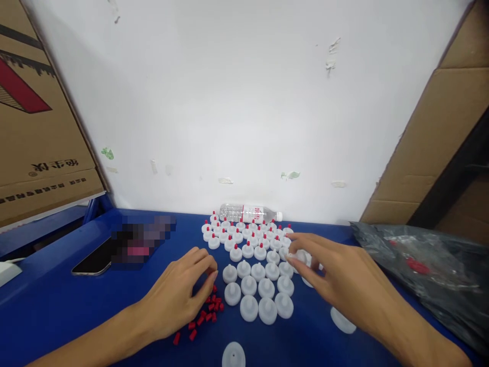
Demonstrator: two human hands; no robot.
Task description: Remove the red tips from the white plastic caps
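Observation:
My left hand (183, 290) is over a loose pile of small red tips (208, 316), thumb and fingers drawn together. Whatever is between those fingertips is hidden. To the right, my right hand (336, 270) has its thumb and fingers around a white nozzle cap (303, 258) at the right side of the group. Between the hands, bare round white nozzle caps (266, 288) stand in rough rows. Behind them, several similar caps carry red tips on their nozzles (248, 249).
A clear plastic bottle (250, 213) lies against the wall. On the left are a phone (93, 257) and a cardboard box (46, 137). A dark plastic bag (424, 275) is at right. Separate white caps lie at the near edge (234, 355) and under my right forearm (343, 320).

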